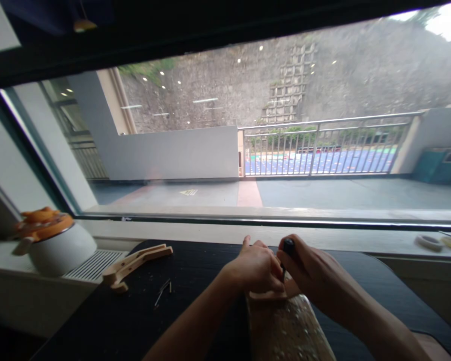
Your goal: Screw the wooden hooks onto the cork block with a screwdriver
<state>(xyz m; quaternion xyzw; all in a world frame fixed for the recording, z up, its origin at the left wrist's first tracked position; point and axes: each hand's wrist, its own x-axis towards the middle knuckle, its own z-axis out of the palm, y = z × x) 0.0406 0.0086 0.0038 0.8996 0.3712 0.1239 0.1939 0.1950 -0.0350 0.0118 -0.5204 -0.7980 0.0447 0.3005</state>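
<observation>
My right hand [310,263] is wrapped round the black handle of a screwdriver-like tool [288,244]. Its thin dark shaft points down at a small light wooden piece [268,296], and the tip is hidden. With bent fingers, my left hand [255,265] presses this piece against the far end of a worn, pitted wooden block [285,326]; one of its fingers points forward. To the left on the black table [203,281] lies a long, jointed-looking wooden part [135,263]. Small thin metal pieces [163,291] rest near it, their kind unclear.
A white pot with an orange top [58,245] stands on the sill at the left, beside a slotted vent [95,265]. Tape-like rolls [429,243] lie on the right sill. The window [195,160] rises behind the table. Light specks dot the tabletop.
</observation>
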